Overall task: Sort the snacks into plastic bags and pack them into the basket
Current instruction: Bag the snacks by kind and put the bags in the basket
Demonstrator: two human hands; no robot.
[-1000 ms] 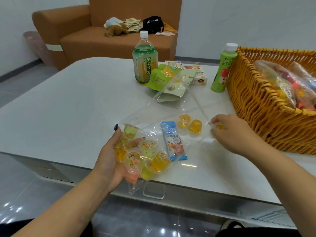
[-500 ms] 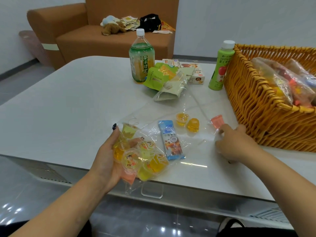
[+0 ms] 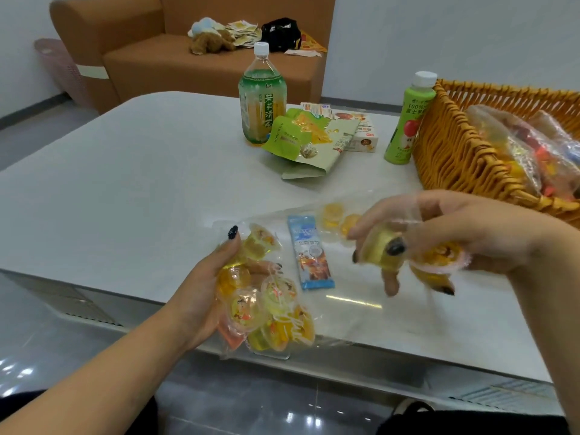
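My left hand (image 3: 204, 290) grips a clear plastic bag (image 3: 270, 312) holding several jelly cups at the table's front edge. My right hand (image 3: 439, 243) is raised over the table, its fingers curled round two jelly cups (image 3: 379, 249), one pale yellow and one orange with a pink rim. A blue coffee sachet (image 3: 309, 252) lies between my hands on clear plastic. Two yellow jelly cups (image 3: 337, 216) lie behind it. The wicker basket (image 3: 455, 155) at the right holds filled snack bags (image 3: 527, 146).
A large green tea bottle (image 3: 262, 95), green snack pouches (image 3: 304, 139), small boxes (image 3: 361, 127) and a green apple juice bottle (image 3: 408, 120) stand at the back of the white table (image 3: 125, 183). A brown sofa (image 3: 175, 61) with clutter is behind.
My right hand has lifted from the table beside the basket and come left, now holding two jelly cups. My left hand still holds the bag of jelly cups.
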